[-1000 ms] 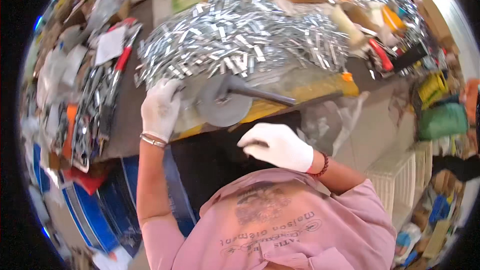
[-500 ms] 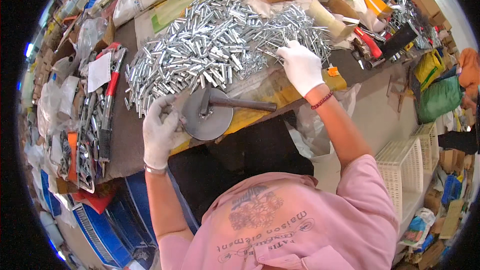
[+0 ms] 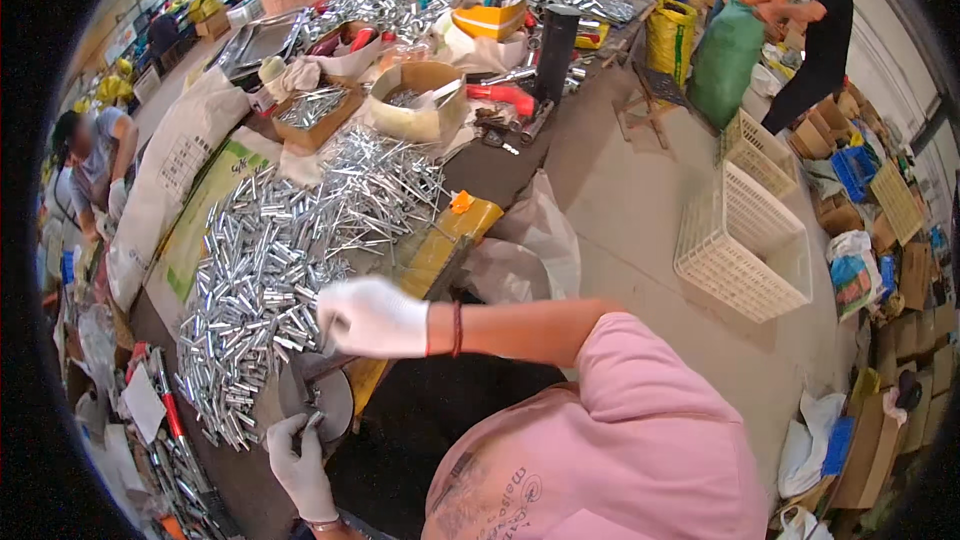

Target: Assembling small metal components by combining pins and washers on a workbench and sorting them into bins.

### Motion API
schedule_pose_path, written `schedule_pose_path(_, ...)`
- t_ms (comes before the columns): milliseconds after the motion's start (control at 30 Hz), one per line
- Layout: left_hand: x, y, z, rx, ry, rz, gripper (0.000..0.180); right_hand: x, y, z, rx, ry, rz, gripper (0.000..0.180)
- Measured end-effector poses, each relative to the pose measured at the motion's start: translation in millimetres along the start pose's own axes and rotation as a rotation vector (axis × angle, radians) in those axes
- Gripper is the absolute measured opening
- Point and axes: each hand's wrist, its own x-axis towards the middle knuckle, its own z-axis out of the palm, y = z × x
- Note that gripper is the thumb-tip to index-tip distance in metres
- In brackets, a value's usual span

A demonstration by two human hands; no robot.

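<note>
My left hand [image 3: 300, 475], in a white glove, pinches a small metal sleeve [image 3: 316, 419] at the edge of a round grey metal disc [image 3: 338, 402]. Above that disc is my right hand [image 3: 378, 320], also gloved, with its fingers curled together; what they hold, if anything, is hidden. A hammer [image 3: 327, 366] lies across the disc, partly covered by my right hand. Beyond both hands spreads a heap of shiny metal sleeves [image 3: 240, 310]. Thin metal pins [image 3: 375, 185] form another heap at its far right end.
An orange tag [image 3: 461, 202] lies on the yellow table edge [image 3: 480, 222]. Farther back stand a cut-down tub [image 3: 415, 105], a carton of pins [image 3: 318, 112] and a black cylinder [image 3: 556, 52]. White crates [image 3: 745, 250] stand on the floor at right. Two people handle a green sack [image 3: 728, 65]; another person [image 3: 100, 160] sits far left.
The view has swung to the right. My right hand has come from the pin heap back over the disc, near my left hand. A sleeve now shows between my left fingertips.
</note>
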Motion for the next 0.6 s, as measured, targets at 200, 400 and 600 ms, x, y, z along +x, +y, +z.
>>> schedule_pose_path(200, -2, 8, 4, 0.15, -0.038, 0.083, 0.013, -19, -23, 59, -0.047, -0.408, -0.054, 0.007)
schedule_pose_path(400, -2, 6, 6, 0.133, -0.046, 0.075, 0.012, -11, -34, 61, -0.452, -0.452, -0.17, 0.011)
schedule_pose_path(600, -9, -4, -3, 0.136, -0.048, 0.066, 0.015, -24, -42, 65, -0.399, -0.318, -0.266, 0.007)
